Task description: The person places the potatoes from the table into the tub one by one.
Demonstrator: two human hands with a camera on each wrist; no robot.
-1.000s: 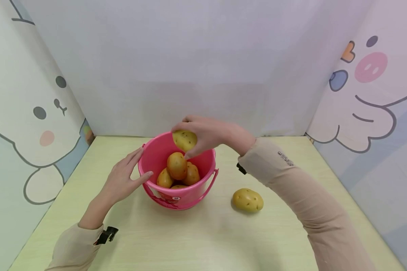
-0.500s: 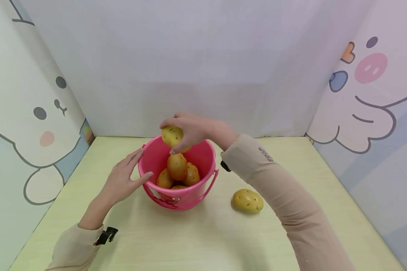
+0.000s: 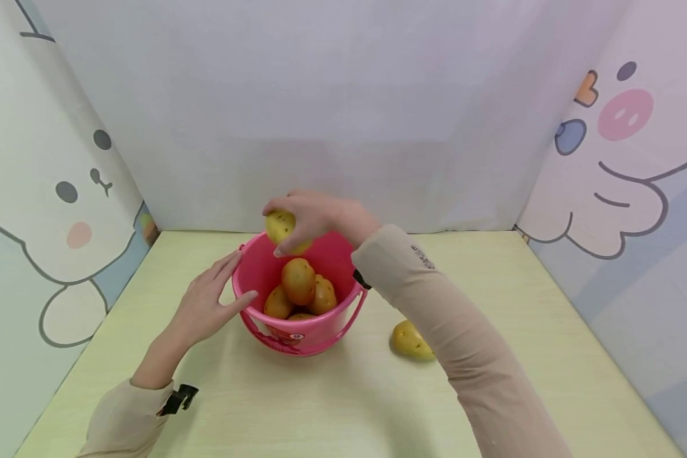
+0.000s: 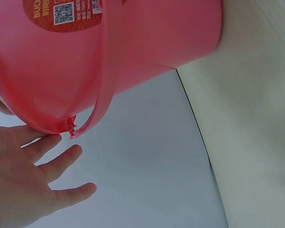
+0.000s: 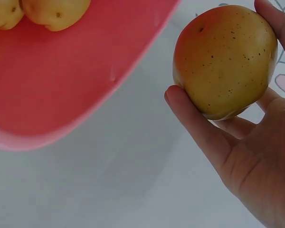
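A pink bucket [image 3: 315, 327] stands upright with several yellow-brown potatoes [image 3: 299, 282] inside. Beside its left rim is my left hand [image 3: 208, 305], fingers spread and nearly straight, touching the rim. In the left wrist view the fingers [image 4: 61, 164] fan out near the handle's hinge. My right hand [image 3: 315, 219] grips a yellow potato [image 3: 280, 226] between thumb and fingers over the bucket's far part. The right wrist view shows this held potato [image 5: 225, 61] apart from the bucket wall [image 5: 76, 80]. Another potato [image 3: 410, 341] lies on the table, partly hidden by my right sleeve.
The pale yellow table [image 3: 298, 407] carries the bucket. The bucket's handle [image 4: 107, 71] hangs down its outside. A white back wall [image 3: 343, 127] rises behind, and cartoon-printed panels [image 3: 624, 159] flank both sides.
My right hand has moved left with the potato, further across the bucket's far rim. The right sleeve now covers part of the table potato. My left hand keeps its place.
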